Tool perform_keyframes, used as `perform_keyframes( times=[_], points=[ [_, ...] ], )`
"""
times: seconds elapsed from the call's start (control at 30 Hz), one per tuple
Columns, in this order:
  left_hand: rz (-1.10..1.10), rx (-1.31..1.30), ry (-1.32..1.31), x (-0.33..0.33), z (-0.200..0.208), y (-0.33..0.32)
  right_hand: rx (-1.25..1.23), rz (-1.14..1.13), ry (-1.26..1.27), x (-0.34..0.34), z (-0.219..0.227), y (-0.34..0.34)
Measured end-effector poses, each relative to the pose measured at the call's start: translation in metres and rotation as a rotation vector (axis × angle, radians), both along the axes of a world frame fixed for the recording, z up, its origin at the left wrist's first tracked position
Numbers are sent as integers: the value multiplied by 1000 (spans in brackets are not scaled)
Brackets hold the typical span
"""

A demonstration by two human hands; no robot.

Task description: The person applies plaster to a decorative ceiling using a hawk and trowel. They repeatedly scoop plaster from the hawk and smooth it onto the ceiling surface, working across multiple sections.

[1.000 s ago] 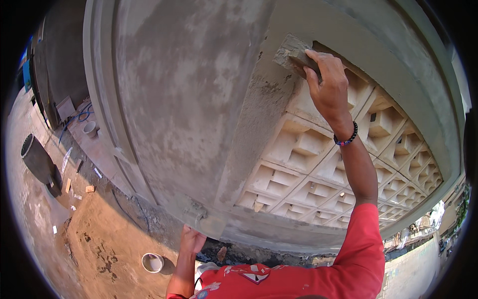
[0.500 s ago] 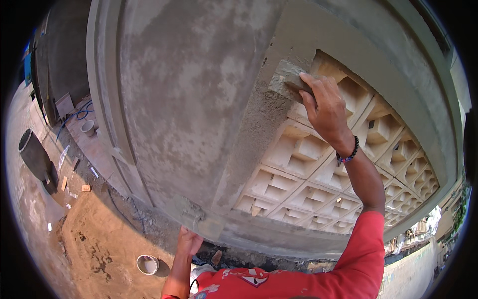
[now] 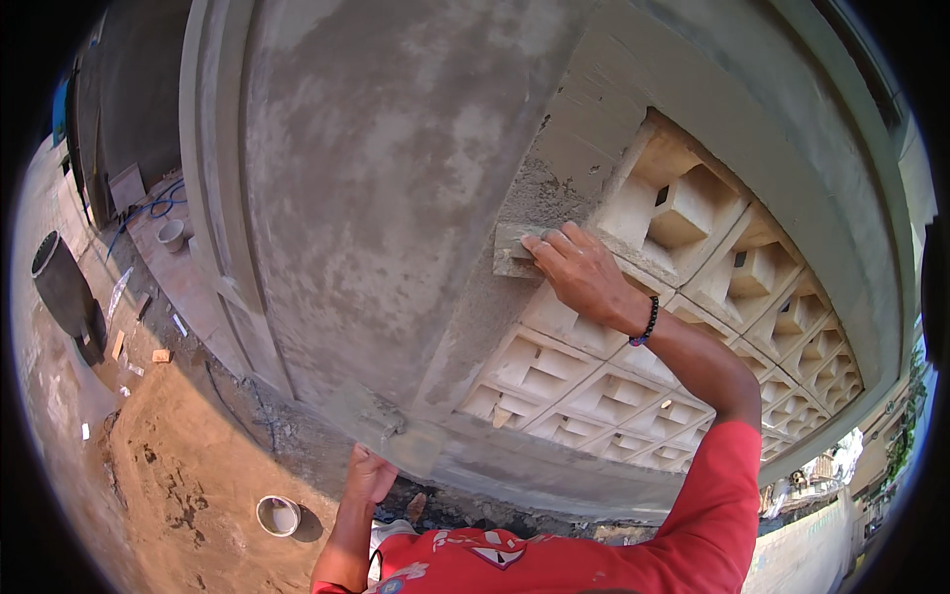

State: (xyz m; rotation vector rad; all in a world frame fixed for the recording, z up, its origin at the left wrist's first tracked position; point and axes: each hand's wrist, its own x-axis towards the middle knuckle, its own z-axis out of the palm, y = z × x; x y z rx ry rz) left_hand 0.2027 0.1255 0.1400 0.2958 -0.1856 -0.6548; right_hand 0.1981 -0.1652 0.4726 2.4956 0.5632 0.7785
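My right hand (image 3: pixel 586 275) is closed around a small flat trowel (image 3: pixel 514 251), its blade pressed on the rough mortar strip (image 3: pixel 539 188) beside the vent-block screen (image 3: pixel 683 223). Fresh grey mortar with pits and drag marks shows above the blade. Low down, by the foot of the wall, my left hand (image 3: pixel 370 473) grips the edge of a flat grey mortar board (image 3: pixel 384 432). A small lump of wet mortar sits on that board. The left hand's fingers are partly hidden under it.
The smooth, patchy grey plastered wall (image 3: pixel 386 168) rises to the left, with a moulded ridge (image 3: pixel 223 148) along its edge. On the ground are a sand pile (image 3: pixel 198 445), a white bucket (image 3: pixel 278 516), a dark cylinder (image 3: pixel 67 292), a pale bucket (image 3: pixel 171 235) and a blue hose (image 3: pixel 156 205).
My right hand has drawn the trowel down and left along the mortar strip, uncovering more of the upper vent block. The left hand and board stay in nearly the same place.
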Motion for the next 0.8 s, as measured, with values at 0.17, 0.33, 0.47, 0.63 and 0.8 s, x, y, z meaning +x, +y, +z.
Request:
perform_keyframes(
  times=[0.17, 0.33, 0.47, 0.63, 0.8],
  points=[
    [60, -3, 19, 3, -4, 6, 141, 89, -223, -2, 72, 27],
    [43, 12, -53, 3, -8, 4, 57, 99, -625, 18, 199, 24],
    [24, 3, 3, 1, -13, -1, -17, 29, -633, 27, 208, 13],
    [45, -40, 68, 1, -12, 0, -3, -3, -334, 19, 103, 16],
    [36, -6, 9, 8, -22, 5, -2, -87, 86, -11, 56, 36]
  ],
)
